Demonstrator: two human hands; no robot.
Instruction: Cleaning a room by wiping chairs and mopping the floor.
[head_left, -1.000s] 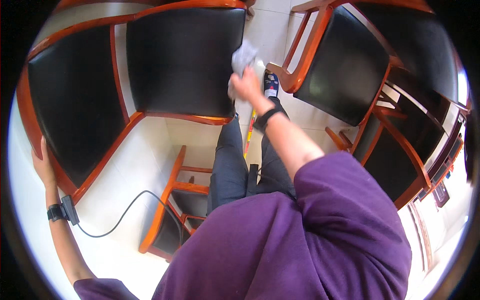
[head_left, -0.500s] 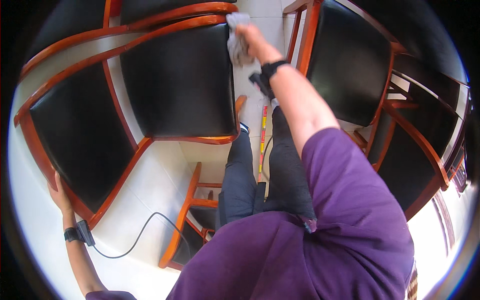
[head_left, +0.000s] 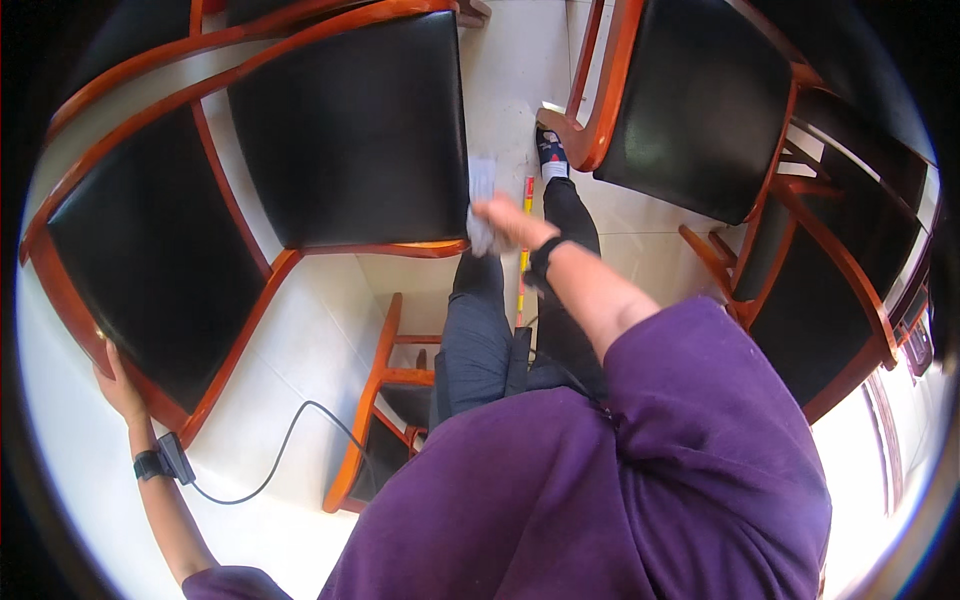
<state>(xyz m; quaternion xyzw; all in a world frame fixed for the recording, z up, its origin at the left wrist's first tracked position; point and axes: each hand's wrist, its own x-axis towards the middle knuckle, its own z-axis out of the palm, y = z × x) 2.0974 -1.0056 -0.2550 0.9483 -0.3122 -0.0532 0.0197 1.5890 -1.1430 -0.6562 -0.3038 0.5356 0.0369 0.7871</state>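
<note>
In front of me to the left is a wooden chair with a black padded seat (head_left: 350, 135) and a black padded backrest (head_left: 150, 265). My left hand (head_left: 122, 385) grips the outer edge of the backrest's reddish-brown frame, its fingers partly hidden by the wood. A light grey cloth (head_left: 482, 205) is bunched in my right hand (head_left: 515, 222), pressed along the right side edge of the seat near its rear corner. Motion smears the cloth and the fingers a little.
Another black-seated chair (head_left: 690, 110) stands to the right, with a further chair (head_left: 820, 310) behind it. A smaller wooden chair (head_left: 385, 400) is by my left leg. A red and yellow striped stick (head_left: 527, 190) shows between my legs. A black cable (head_left: 290, 440) runs from my left wrist.
My right hand has slid the cloth along the seat's side edge, from the far front corner back toward me. My left hand keeps its grip on the backrest. My right foot has come into sight.
</note>
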